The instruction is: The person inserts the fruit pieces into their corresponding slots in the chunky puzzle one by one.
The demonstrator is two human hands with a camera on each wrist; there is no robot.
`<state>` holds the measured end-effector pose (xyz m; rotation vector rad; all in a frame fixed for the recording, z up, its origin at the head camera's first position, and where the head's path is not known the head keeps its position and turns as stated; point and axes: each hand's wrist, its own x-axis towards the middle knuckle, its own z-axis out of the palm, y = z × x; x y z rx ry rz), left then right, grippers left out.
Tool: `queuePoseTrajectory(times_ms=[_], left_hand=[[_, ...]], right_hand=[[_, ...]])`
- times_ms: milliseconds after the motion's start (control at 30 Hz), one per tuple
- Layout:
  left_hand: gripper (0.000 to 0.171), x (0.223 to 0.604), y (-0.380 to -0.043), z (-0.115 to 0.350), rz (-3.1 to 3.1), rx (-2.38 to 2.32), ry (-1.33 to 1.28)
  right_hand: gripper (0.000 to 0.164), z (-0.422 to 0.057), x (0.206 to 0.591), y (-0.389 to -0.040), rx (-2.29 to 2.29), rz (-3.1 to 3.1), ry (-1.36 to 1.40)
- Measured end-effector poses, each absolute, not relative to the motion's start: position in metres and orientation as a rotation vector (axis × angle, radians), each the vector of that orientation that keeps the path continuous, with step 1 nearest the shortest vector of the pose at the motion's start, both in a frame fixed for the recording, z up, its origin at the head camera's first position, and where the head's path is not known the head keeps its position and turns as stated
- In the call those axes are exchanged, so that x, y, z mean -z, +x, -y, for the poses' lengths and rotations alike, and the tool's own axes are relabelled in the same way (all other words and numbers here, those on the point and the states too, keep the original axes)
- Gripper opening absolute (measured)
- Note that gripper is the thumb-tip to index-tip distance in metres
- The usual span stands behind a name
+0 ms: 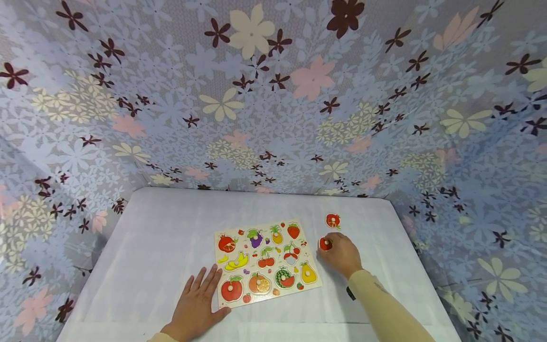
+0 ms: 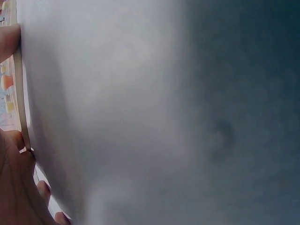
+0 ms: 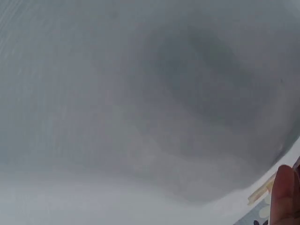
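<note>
A wooden fruit puzzle board (image 1: pixel 252 259) lies on the white table, with pictures of fruit such as bananas, grapes and a watermelon across it. Several of them carry small pale knobs. At its left edge, my left hand (image 1: pixel 194 301) rests flat with fingers spread, the thumb and fingertips touching the board's side. To the right of the board, my right hand (image 1: pixel 342 254) pinches a red fruit puzzle piece (image 1: pixel 325 244) at or just over the table. Its exact fruit is partly hidden by the fingers. Beyond that hand lies a loose red pomegranate-like piece (image 1: pixel 333 220).
The white table (image 1: pixel 171 218) reaches back to a hanging floral cloth (image 1: pixel 265 133), which also encloses both sides. Mostly blurred white surface fills both wrist views.
</note>
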<state>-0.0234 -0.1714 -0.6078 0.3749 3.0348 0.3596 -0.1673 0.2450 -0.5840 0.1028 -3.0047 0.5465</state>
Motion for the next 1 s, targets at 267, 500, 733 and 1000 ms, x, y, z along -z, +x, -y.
queuePoseTrajectory(times_ms=[267, 500, 733, 1000], left_hand=[[0.102, 0.608, -0.024, 0.172, -3.016, -0.352, 0.357], [0.101, 0.603, -0.023, 0.171, -3.008, -0.362, 0.365], [0.101, 0.603, -0.024, 0.171, -3.001, -0.367, 0.352], [0.100, 0.603, -0.024, 0.174, -3.008, -0.421, 0.379]], right_hand=[[0.040, -0.241, 0.574, -0.168, -0.555, 2.960, 0.196], [0.043, -0.229, 0.568, -0.174, -0.582, 2.956, 0.276], [0.042, -0.211, 0.564, -0.182, -0.608, 2.976, 0.365], [0.041, -0.195, 0.569, -0.197, -0.578, 3.021, 0.430]])
